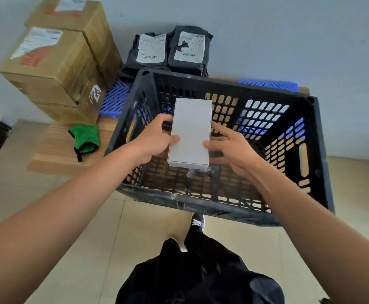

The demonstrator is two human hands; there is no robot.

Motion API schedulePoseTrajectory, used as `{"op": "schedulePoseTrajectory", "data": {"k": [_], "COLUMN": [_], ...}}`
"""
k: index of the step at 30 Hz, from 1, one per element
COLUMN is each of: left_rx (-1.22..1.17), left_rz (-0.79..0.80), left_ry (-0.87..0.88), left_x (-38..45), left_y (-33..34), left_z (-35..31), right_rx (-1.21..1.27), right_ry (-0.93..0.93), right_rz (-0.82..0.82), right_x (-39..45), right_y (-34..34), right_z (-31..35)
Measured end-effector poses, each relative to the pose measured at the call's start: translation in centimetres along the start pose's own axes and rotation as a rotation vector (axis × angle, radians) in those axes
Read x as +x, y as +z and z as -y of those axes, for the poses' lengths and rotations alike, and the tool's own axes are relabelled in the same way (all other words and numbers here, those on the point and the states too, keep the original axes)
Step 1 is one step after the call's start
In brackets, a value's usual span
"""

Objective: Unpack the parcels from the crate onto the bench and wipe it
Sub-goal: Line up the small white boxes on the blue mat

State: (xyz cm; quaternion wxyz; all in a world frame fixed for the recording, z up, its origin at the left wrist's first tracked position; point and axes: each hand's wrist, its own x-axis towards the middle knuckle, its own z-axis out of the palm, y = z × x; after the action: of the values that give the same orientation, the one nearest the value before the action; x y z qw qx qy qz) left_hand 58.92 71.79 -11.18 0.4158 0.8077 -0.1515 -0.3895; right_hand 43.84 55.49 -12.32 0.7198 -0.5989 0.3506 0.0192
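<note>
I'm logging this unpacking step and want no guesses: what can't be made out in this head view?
- Labels on the black mailer bags: print too small to read.
- Crate floor under the white box: hidden by the box and both hands.
- Right hand grip: fingers behind the box, unclear how firm.
- Bench surface beneath the crate: covered.

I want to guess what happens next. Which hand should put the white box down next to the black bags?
Probably the left hand. Its grip already curls round the white box, and the black bags sit up on its side. The right hand only touches the box with straighter fingers.
</note>
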Motion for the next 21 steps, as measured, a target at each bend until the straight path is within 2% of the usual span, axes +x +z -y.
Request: {"op": "schedulePoseTrajectory", "data": {"k": [9,17,21], "left_rx": [0.055,0.099,0.070], "left_rz": [0.025,0.055,0.044], "left_ry": [0.331,0.555,0.609], "left_x": [-4.3,-5.4,-5.1], "left_y": [2.8,10.2,15.0], "left_z": [-6.1,-11.3,-13.9], "right_rx": [0.203,0.316,0.362], "right_ry": [-0.235,-0.376,-0.429], "right_rz": [-0.164,-0.303,-0.328], "right_x": [-7.5,-11.8,-12.9], "right_y": [-3.1,-9.8,-14.7], "right_z": [1.5,1.1,1.1]}}
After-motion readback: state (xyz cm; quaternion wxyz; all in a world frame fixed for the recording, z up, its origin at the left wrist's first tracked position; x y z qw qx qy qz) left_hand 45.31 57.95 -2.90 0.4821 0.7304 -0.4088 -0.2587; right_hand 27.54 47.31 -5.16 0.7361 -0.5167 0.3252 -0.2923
